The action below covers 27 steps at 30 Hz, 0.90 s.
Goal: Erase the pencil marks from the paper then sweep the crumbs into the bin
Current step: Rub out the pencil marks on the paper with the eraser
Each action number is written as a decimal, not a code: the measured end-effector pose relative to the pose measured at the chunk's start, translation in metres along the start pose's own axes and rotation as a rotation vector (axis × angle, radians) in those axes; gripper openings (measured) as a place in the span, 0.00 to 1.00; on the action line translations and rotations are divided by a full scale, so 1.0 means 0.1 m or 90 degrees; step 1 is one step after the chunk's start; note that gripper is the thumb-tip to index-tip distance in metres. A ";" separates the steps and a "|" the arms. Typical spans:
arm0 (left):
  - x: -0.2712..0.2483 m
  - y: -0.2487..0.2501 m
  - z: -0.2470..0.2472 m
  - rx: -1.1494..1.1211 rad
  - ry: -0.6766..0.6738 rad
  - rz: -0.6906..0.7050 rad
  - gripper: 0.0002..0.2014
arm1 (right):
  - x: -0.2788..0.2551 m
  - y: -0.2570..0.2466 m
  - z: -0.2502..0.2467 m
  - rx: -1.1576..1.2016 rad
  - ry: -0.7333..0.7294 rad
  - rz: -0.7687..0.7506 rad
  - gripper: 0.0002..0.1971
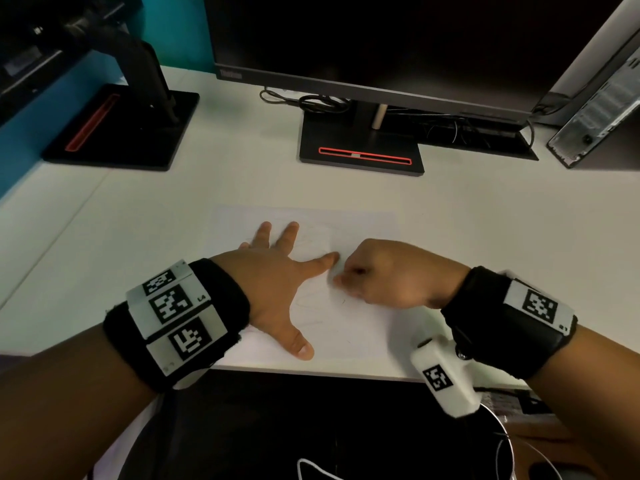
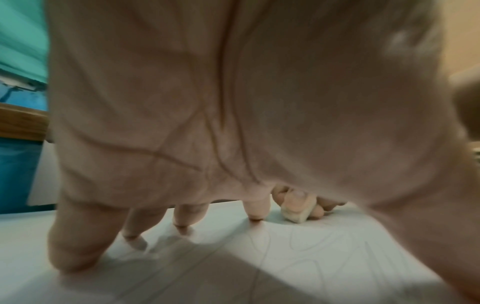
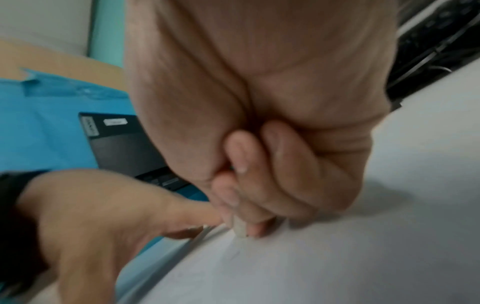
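Note:
A white sheet of paper (image 1: 363, 226) with faint pencil lines lies on the white desk near its front edge. My left hand (image 1: 277, 271) lies flat on the sheet's left half, fingers spread and straight, pressing it down. My right hand (image 1: 388, 275) is curled just right of the left index finger and pinches a small off-white eraser (image 2: 294, 215), whose tip touches the paper. The same eraser (image 3: 240, 228) shows between thumb and fingertips in the right wrist view. Pencil loops (image 2: 311, 251) run across the paper below the left palm. In the head view the eraser is hidden by the right hand.
A monitor stand (image 1: 362, 147) with a red slot stands behind the paper, a second stand (image 1: 117, 133) at the back left. A computer case (image 1: 602, 98) leans at the back right, with cables beside it. The desk's front edge (image 1: 311, 372) runs just below my hands.

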<state>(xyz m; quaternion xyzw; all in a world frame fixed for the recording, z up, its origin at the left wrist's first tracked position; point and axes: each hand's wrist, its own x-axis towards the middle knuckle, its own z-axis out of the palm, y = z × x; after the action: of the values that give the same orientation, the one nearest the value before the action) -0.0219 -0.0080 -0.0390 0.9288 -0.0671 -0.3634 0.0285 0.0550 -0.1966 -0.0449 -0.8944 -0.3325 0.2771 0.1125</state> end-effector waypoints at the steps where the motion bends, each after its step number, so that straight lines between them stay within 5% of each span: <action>1: 0.00 0.00 -0.01 0.001 -0.001 -0.001 0.67 | 0.01 0.01 -0.02 0.014 -0.007 0.011 0.26; 13: -0.01 0.01 -0.01 0.003 -0.008 -0.007 0.67 | 0.07 0.06 -0.12 0.010 0.047 0.038 0.26; 17: 0.01 0.00 0.00 0.003 -0.010 -0.005 0.67 | 0.03 0.02 -0.04 -0.018 -0.021 -0.014 0.27; 22: 0.00 -0.01 0.01 0.002 -0.007 -0.006 0.68 | 0.11 0.14 -0.17 0.002 0.106 0.065 0.26; 27: -0.02 0.00 -0.01 0.000 -0.001 -0.002 0.72 | 0.09 0.07 -0.07 0.001 0.013 0.020 0.27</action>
<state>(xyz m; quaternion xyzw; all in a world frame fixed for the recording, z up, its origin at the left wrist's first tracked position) -0.0225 -0.0078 -0.0369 0.9286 -0.0654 -0.3641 0.0276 0.0684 -0.1965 -0.0453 -0.9021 -0.3172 0.2702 0.1126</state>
